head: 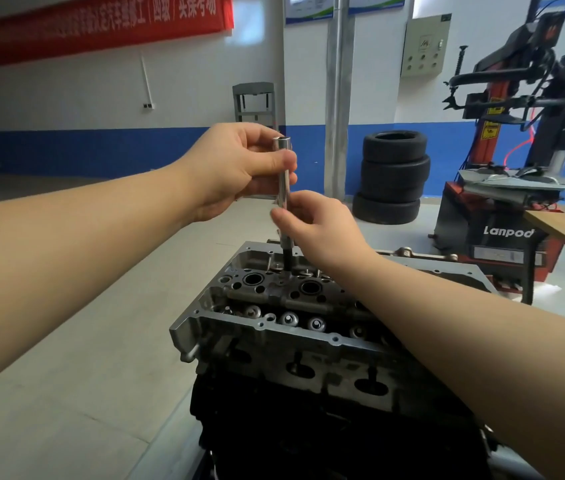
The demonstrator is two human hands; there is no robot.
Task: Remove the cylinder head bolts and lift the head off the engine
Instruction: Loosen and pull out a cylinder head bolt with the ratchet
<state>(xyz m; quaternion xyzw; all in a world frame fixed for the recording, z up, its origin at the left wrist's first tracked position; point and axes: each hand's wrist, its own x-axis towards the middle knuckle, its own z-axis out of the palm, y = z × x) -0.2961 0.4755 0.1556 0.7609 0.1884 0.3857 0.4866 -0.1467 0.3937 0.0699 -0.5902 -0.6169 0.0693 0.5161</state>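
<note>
Grey cylinder head (pixel 274 327) atop engine (pixel 309 427)

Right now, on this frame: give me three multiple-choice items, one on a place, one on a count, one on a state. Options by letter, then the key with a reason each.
1. Where does the lower end of the socket extension sit?
A. On the floor
B. In the top of the cylinder head
C. On the wooden table

2. How many tyres are in the tyre stack by the wall?
A. One
B. Three
C. Six

3. How is the extension held?
A. The left hand alone grips it
B. Neither hand touches it
C. The left hand grips its upper part and the right hand pinches it lower down

Key:
1 B: the dark tip meets the head between two round bores.
2 B: three tyres lie one on another.
3 C: fingers of both hands are closed on the shaft.
</note>
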